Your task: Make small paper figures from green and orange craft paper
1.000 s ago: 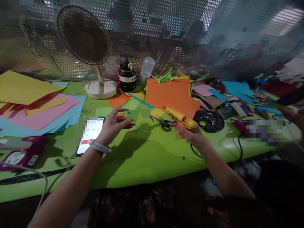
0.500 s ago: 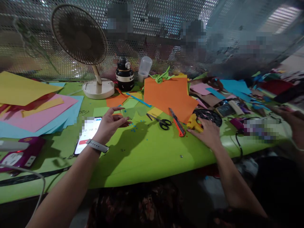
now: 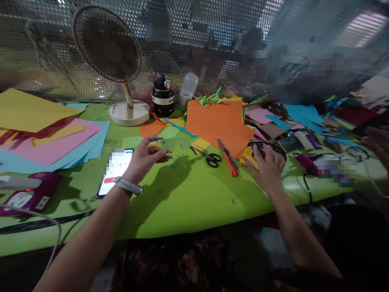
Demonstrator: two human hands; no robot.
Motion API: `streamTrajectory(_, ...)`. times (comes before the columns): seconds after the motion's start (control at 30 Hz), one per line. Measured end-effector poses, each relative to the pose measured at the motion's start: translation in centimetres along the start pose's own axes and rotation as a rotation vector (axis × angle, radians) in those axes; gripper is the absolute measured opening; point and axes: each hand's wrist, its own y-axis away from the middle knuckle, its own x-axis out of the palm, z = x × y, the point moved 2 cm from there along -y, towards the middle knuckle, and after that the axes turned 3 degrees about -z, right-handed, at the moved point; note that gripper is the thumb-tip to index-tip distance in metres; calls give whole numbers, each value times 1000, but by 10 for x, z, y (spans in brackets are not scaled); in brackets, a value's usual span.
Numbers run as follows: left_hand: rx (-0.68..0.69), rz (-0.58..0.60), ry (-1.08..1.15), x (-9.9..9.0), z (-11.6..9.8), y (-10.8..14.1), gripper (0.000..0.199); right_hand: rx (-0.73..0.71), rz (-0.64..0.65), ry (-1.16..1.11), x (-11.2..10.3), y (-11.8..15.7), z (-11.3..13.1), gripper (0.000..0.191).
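My left hand (image 3: 148,156), a white watch on its wrist, hovers over the green table (image 3: 194,211) with fingers loosely curled and apart, nothing visible between them. Beside it lies a lit phone (image 3: 117,166). Small blue paper bits (image 3: 174,163) lie just right of its fingertips. My right hand (image 3: 269,168) is spread over a yellow tool (image 3: 249,155), mostly hidden, and a round black object (image 3: 281,149); whether it touches them I cannot tell. To its left are a red-orange utility knife (image 3: 230,160) with its blade out and black-handled scissors (image 3: 212,159).
A fan (image 3: 129,113), a black bottle (image 3: 163,99) and a clear container (image 3: 189,85) stand at the back. Paper sheets (image 3: 36,134) pile up left; an orange sheet (image 3: 215,121) lies mid-table. A purple device (image 3: 33,194) sits left. Another person's hand (image 3: 378,142) shows at far right.
My right hand has lifted its fingers and spread them farther over the black object, covering more of the yellow tool. The left hand keeps its pose. The view has shifted slightly.
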Motion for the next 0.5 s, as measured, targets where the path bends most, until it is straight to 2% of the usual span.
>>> streamTrajectory(0.1,0,6,-8,0,0,1,56,-43,112,23,3,-8,7,57)
streamTrajectory(0.23,-10,21,-14,1,0,1,55,35,222,31,10,-23,10,63)
streamTrajectory(0.33,-6,15,-14,1,0,2,54,38,314,44,17,-31,12,63)
streamTrajectory(0.4,-1,11,-6,0,0,2,54,30,299,44,18,-34,12,63)
streamTrajectory(0.5,3,9,-6,0,0,2,54,42,163,13,12,-34,9,63)
